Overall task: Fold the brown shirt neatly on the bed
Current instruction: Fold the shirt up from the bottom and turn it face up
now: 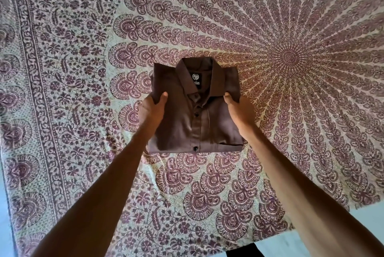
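The brown shirt is folded into a compact rectangle, buttoned front up, collar and black neck label at the far end. It sits in the middle of the bed. My left hand grips its left edge, thumb on top, fingers under the fabric. On the opposite edge my right hand holds the shirt the same way. Whether the shirt rests on the bed or is slightly lifted, I cannot tell.
A patterned maroon and cream mandala bedspread covers the whole bed. Its near edge runs along the bottom right, with pale blue floor beyond it. A strip of floor also shows at the far left.
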`<state>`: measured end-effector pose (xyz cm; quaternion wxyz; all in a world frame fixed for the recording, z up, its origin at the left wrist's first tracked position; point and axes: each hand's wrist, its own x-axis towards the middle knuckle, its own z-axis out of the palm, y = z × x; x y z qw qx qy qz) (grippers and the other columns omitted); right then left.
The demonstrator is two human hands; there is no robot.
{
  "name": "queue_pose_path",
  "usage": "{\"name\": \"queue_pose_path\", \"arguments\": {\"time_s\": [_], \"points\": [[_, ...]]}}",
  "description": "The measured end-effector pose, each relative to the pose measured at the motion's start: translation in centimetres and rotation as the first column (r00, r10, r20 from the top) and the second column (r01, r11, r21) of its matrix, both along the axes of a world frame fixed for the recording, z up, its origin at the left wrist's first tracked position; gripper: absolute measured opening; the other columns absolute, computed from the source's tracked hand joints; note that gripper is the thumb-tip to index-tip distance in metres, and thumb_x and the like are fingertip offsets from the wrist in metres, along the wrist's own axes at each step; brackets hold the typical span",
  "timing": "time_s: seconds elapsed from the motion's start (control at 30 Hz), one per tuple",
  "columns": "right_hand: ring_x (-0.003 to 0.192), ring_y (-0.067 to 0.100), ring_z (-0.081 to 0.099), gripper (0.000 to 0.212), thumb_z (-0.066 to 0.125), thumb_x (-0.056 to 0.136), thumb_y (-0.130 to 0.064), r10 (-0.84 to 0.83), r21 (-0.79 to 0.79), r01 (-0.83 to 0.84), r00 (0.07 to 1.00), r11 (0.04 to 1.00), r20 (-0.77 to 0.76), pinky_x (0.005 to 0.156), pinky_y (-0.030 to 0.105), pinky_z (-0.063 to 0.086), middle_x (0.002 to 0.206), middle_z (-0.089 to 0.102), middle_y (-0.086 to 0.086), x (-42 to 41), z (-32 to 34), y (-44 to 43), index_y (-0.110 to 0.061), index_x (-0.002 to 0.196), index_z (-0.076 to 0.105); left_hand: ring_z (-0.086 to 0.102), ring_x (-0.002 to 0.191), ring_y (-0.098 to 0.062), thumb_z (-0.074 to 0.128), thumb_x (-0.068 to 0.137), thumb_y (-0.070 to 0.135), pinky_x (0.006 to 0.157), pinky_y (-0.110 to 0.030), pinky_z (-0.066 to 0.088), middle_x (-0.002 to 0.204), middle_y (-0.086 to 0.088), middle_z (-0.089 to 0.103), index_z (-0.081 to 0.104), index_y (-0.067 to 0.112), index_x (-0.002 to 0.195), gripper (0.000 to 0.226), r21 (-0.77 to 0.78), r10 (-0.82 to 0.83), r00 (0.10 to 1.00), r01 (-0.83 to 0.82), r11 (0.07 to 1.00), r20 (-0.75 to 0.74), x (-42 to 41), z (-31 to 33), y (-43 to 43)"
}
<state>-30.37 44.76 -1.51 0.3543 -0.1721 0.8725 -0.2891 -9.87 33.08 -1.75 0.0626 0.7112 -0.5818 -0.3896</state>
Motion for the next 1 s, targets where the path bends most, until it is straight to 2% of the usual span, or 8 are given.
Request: {"name": "queue_pose_path", "arguments": {"time_s": [0.2, 0.33, 0.47, 0.57, 0.67, 0.77, 0.9, 1.0], "points": [[0.065, -0.001, 0.049, 0.012, 0.061, 0.095, -0.022, 0.023, -0.182, 0.004, 0.989, 0.983, 0.145, 0.047, 0.006, 0.036, 0.077, 0.056, -0.009, 0.6, 0.6, 1.2, -0.016, 0.105, 0.059, 0.056, 0.084, -0.02, 0.055, 0.096, 0.029, 0.048, -0.008, 0.04, 0.096, -0.008, 0.06, 0.059, 0.003, 0.116, 0.032, -0.036, 0.046, 0.959, -0.058, 0.998, -0.281, 1.3, 0.7, 0.7], [0.078, 0.01, 0.064, 0.032, 0.067, 0.09, -0.03, 0.026, -0.238, 0.007, 0.991, 0.971, 0.133, 0.064, 0.024, 0.05, 0.088, 0.067, -0.002, 3.0, 1.1, 4.1, -0.01, 0.115, 0.062, 0.06, 0.082, -0.021, 0.055, 0.096, 0.03, 0.069, -0.027, 0.052, 0.093, -0.005, 0.061, 0.059, 0.007, 0.112, 0.028, -0.088, 0.035, 0.933, -0.071, 0.994, -0.358, 4.4, 2.0, 3.2], [0.091, 0.021, 0.067, 0.047, 0.063, 0.081, -0.047, 0.084, -0.257, -0.049, 0.988, 0.965, 0.126, 0.075, 0.035, 0.053, 0.1, 0.071, 0.007, 7.8, 2.6, 7.8, -0.015, 0.116, 0.062, 0.055, 0.073, 0.0, 0.053, 0.097, 0.029, 0.059, -0.011, 0.045, 0.086, 0.008, 0.058, 0.056, 0.013, 0.112, 0.022, -0.08, 0.074, 0.928, -0.111, 0.991, -0.366, 9.8, 4.2, 7.6], [0.088, 0.02, 0.067, 0.05, 0.063, 0.082, -0.054, 0.127, -0.254, -0.105, 0.989, 0.962, 0.074, 0.073, 0.039, 0.054, 0.094, 0.07, 0.006, 12.2, 3.6, 10.5, -0.016, 0.114, 0.06, 0.058, 0.078, -0.01, 0.056, 0.095, 0.033, 0.065, -0.018, 0.048, 0.091, 0.006, 0.058, 0.057, 0.016, 0.116, 0.027, -0.072, 0.126, 0.917, -0.165, 0.984, -0.378, 14.8, 5.3, 11.1], [0.073, 0.001, 0.06, 0.039, 0.063, 0.087, -0.04, 0.199, -0.268, -0.182, 0.979, 0.946, 0.037, 0.064, 0.017, 0.047, 0.08, 0.063, -0.008, 17.3, 4.9, 12.7, -0.008, 0.11, 0.06, 0.061, 0.079, -0.014, 0.056, 0.094, 0.034, 0.066, -0.025, 0.056, 0.091, 0.001, 0.063, 0.057, 0.019, 0.111, 0.023, -0.053, 0.204, 0.904, -0.24, 0.969, -0.375, 20.4, 6.3, 14.3], [0.079, -0.01, 0.06, 0.034, 0.063, 0.091, -0.03, 0.267, -0.284, -0.251, 0.963, 0.925, 0.019, 0.068, 0.009, 0.045, 0.091, 0.065, -0.007, 22.5, 5.0, 14.6, -0.006, 0.115, 0.058, 0.061, 0.07, -0.014, 0.056, 0.095, 0.035, 0.065, -0.04, 0.055, 0.08, 0.002, 0.063, 0.058, 0.024, 0.102, 0.013, -0.095, 0.241, 0.908, -0.288, 0.953, -0.343, 26.0, 6.5, 17.3], [0.081, 0.026, 0.065, 0.041, 0.063, 0.092, -0.032, 0.308, -0.316, -0.306, 0.95, 0.898, -0.045, 0.069, 0.033, 0.048, 0.092, 0.068, 0.015, 27.8, 3.5, 16.0, -0.001, 0.118, 0.056, 0.061, 0.068, -0.012, 0.054, 0.096, 0.036, 0.061, -0.039, 0.053, 0.076, 0.004, 0.063, 0.06, 0.023, 0.099, 0.015, -0.143, 0.277, 0.917, -0.327, 0.934, -0.287, 31.5, 5.1, 19.7], [0.092, 0.034, 0.064, 0.05, 0.06, 0.091, -0.042, 0.341, -0.316, -0.334, 0.939, 0.888, -0.033, 0.076, 0.032, 0.046, 0.101, 0.067, 0.021, 32.3, 2.8, 16.6, 0.001, 0.117, 0.056, 0.064, 0.074, -0.022, 0.053, 0.093, 0.042, 0.065, -0.045, 0.057, 0.082, -0.002, 0.066, 0.059, 0.027, 0.096, 0.016, -0.147, 0.327, 0.908, -0.373, 0.916, -0.264, 35.7, 4.1, 21.0]]}}
